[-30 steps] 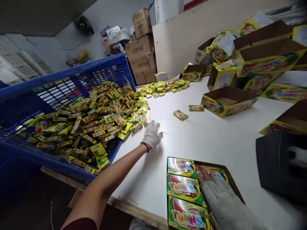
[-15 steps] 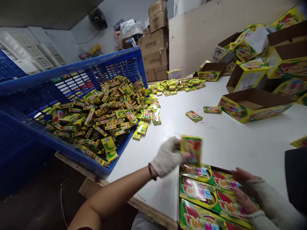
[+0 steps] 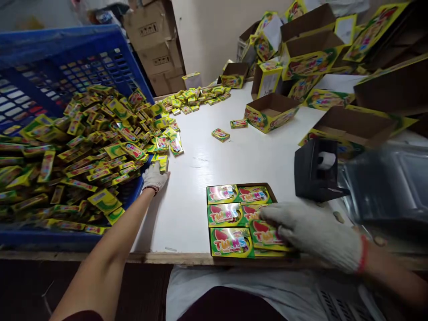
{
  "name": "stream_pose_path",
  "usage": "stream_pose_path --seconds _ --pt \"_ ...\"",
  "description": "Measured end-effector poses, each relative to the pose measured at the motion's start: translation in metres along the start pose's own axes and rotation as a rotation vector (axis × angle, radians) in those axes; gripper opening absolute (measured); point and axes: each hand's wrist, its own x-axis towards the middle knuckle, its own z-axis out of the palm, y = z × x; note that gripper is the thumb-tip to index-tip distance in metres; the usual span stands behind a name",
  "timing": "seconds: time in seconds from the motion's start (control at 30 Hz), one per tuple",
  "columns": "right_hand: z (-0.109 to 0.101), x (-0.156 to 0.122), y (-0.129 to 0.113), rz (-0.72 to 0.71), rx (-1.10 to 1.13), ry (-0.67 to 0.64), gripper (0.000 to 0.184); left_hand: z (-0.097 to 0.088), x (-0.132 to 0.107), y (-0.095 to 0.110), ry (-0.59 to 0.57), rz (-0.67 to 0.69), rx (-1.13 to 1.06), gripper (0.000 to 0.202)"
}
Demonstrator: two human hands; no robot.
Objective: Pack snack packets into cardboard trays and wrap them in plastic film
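My left hand (image 3: 155, 177), in a white glove with bare fingertips, reaches to the crate's edge. Its fingers close around a small yellow-green box (image 3: 161, 161) at the edge of the pile. Over the open carton (image 3: 272, 192) at the table's front edge is my right hand (image 3: 307, 227), gloved too. It grips the right side of a TWINS box (image 3: 264, 232), which lies a little askew over the carton's right column. Other TWINS boxes (image 3: 230, 241) lie face up in rows inside the carton. My right fingertips partly cover the middle row.
A blue crate (image 3: 133, 67) of small boxes stands tilted at the left, spilling onto the white table (image 3: 190, 200). Behind lie more loose boxes (image 3: 200, 97). Empty display cartons (image 3: 270, 111) crowd the back right. A black tape dispenser (image 3: 309, 171) and clear plastic (image 3: 388, 183) sit at the right.
My left hand has moved left from the carton to the pile, no longer holding up the earlier box. My right hand now holds a TWINS box over the carton. The view has swung right.
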Motion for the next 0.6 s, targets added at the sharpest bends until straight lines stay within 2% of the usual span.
stream_pose_path --seconds 0.03,0.1,0.17,0.23,0.33,0.4,0.47,0.5,0.57,0.6 --pt "0.005 0.001 -0.007 -0.015 -0.005 -0.03 0.02 -0.001 0.001 -0.011 0.015 -0.002 -0.057 0.036" --pt "0.018 0.003 -0.015 -0.058 0.0 0.003 0.019 -0.003 0.001 -0.025 0.047 -0.003 -0.141 0.038" --pt "0.032 0.003 -0.016 -0.133 0.001 0.118 0.026 -0.004 -0.001 -0.028 0.08 -0.019 -0.176 0.04" --pt "0.043 0.002 -0.013 -0.202 -0.012 0.214 0.029 -0.003 -0.006 -0.021 0.104 -0.042 -0.236 0.039" --pt "0.053 0.003 -0.011 -0.201 -0.073 0.251 0.021 0.005 -0.021 0.002 0.057 -0.052 -0.39 0.031" --pt "0.057 0.005 -0.013 -0.155 -0.126 0.232 0.013 0.012 -0.04 0.026 -0.014 -0.042 -0.501 0.037" --pt "0.061 0.005 -0.015 -0.132 -0.14 0.227 0.015 0.017 -0.064 0.054 -0.095 -0.033 -0.628 0.048" --pt "0.063 0.004 -0.015 -0.134 -0.123 0.24 0.017 0.017 -0.076 0.068 -0.144 -0.027 -0.71 0.053" --pt "0.064 0.002 -0.015 -0.158 -0.014 0.28 0.015 0.015 -0.101 0.097 -0.336 -0.073 -1.029 0.061" --pt "0.062 0.001 -0.015 -0.156 0.081 0.322 0.015 0.012 -0.112 0.11 -0.419 -0.094 -1.118 0.062"
